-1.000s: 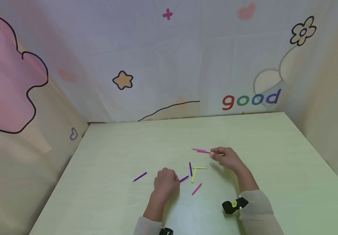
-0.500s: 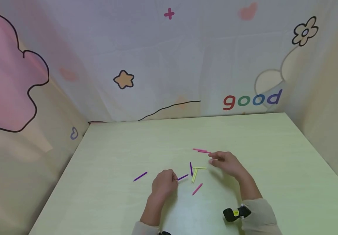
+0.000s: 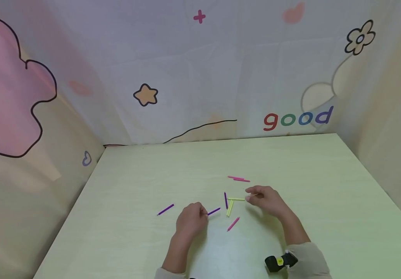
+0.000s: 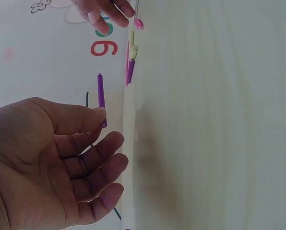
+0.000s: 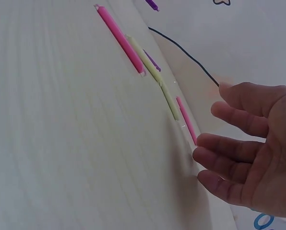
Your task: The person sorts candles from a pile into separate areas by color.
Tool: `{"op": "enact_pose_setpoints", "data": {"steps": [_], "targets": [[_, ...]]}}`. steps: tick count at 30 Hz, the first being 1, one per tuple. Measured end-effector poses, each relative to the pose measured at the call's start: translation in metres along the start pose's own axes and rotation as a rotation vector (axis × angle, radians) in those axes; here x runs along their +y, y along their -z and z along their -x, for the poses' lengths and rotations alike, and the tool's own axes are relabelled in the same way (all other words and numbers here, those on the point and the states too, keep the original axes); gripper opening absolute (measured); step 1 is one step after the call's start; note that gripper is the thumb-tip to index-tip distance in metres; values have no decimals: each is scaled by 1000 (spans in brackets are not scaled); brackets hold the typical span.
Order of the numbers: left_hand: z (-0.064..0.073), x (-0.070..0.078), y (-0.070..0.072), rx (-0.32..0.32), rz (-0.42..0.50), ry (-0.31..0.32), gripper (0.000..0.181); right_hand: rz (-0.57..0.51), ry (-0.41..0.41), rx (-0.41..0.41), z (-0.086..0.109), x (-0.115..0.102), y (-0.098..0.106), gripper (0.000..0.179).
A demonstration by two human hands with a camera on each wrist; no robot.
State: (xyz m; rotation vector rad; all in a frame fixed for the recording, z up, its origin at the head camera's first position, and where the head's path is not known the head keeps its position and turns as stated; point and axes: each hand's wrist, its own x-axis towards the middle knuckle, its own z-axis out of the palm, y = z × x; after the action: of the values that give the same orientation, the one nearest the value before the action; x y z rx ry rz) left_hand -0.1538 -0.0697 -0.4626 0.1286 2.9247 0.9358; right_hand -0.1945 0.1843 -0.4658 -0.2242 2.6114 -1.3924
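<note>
In the head view my left hand (image 3: 191, 221) pinches one end of a slim purple stick (image 3: 214, 211) between thumb and index finger. The purple stick (image 4: 101, 96) points up from the thumb in the left wrist view, off the table, while the other fingers curl loosely. My right hand (image 3: 266, 199) hovers near the right end of a yellow stick (image 3: 236, 199). No stick shows between the fingers of the right hand (image 5: 258, 143) in the right wrist view. Two more yellow sticks (image 3: 230, 208) lie side by side, close to a purple stick (image 3: 226, 200).
Two pink sticks (image 3: 238, 179) lie farther back on the pale table (image 3: 144, 170). A third pink stick (image 3: 233, 224) lies nearer the front. Another purple stick (image 3: 165, 209) is left of my left hand. A printed cloth (image 3: 186, 58) hangs behind the table.
My left hand has drawn slightly left with the purple stick, away from the yellow sticks. My right hand has left the back pink sticks and come nearer, toward the yellow stick.
</note>
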Motion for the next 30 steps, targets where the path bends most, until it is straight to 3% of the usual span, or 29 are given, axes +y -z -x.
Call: {"op": "enact_pose_setpoints", "data": {"steps": [13, 30], "targets": [[7, -17, 9, 30, 37, 32, 7, 74, 57, 28, 1, -2, -15, 32], [13, -43, 27, 90, 64, 140, 4, 172, 87, 40, -11, 2, -27, 33]]}}
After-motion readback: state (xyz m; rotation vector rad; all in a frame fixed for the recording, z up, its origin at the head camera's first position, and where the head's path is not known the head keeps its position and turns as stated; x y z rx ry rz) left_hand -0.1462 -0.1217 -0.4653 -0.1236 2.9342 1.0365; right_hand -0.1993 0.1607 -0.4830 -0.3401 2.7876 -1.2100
